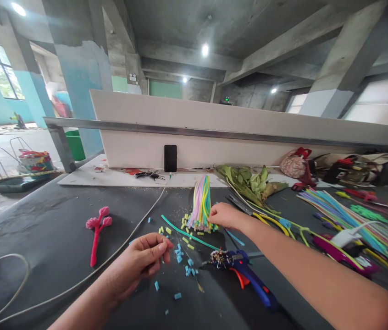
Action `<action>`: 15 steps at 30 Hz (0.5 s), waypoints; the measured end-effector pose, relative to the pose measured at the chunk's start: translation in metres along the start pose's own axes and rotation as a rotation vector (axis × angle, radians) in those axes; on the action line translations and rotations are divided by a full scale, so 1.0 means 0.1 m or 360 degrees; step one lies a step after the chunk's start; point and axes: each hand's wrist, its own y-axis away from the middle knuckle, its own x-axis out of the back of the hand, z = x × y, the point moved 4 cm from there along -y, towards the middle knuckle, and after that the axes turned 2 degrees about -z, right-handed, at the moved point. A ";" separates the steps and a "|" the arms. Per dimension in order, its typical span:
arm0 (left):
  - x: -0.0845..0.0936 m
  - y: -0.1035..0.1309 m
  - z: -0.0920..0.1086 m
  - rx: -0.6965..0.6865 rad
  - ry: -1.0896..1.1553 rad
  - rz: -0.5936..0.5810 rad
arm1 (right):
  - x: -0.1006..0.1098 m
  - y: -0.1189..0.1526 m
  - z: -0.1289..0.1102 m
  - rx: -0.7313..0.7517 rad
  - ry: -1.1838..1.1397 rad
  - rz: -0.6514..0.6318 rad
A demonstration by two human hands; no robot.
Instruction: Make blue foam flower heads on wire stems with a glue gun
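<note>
My left hand hovers over the dark table with its fingers curled and pinched together; whatever lies between them is too small to make out. My right hand reaches to the right side of a bundle of pastel stems, fingertips pressed together at its lower edge. Cut yellow pieces and blue pieces are scattered between the hands. A teal stem lies across the table below the bundle. Under my right forearm rests a blue glue gun with an orange trigger.
A pink branched piece lies at the left beside a pale cable. Behind stands a black phone against a white board. Green leaves, scissors, loose colored stems and bags are at the right.
</note>
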 end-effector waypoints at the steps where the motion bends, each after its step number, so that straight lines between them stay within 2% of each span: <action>1: 0.00 0.00 0.00 0.0000 0.0014 0.0003 | 0.00 0.00 0.02 0.0004 0.0014 0.0015; 4: -0.01 0.01 0.02 -0.0007 0.0045 0.0001 | 0.03 0.02 0.01 0.0114 0.0063 0.0191; 7: -0.02 0.02 0.01 -0.0030 0.0028 -0.0010 | 0.04 0.04 -0.12 0.0387 0.0095 0.0381; 9: -0.01 0.02 0.00 -0.0047 0.0002 -0.0006 | 0.01 0.04 -0.22 0.0562 0.0105 0.0404; 12: 0.02 0.02 0.00 -0.0028 -0.0087 0.0062 | -0.03 -0.01 -0.30 0.0691 0.0112 0.0393; 15: 0.03 -0.06 0.06 0.0075 -0.0511 0.0202 | -0.03 -0.04 -0.29 0.0750 0.0117 0.0413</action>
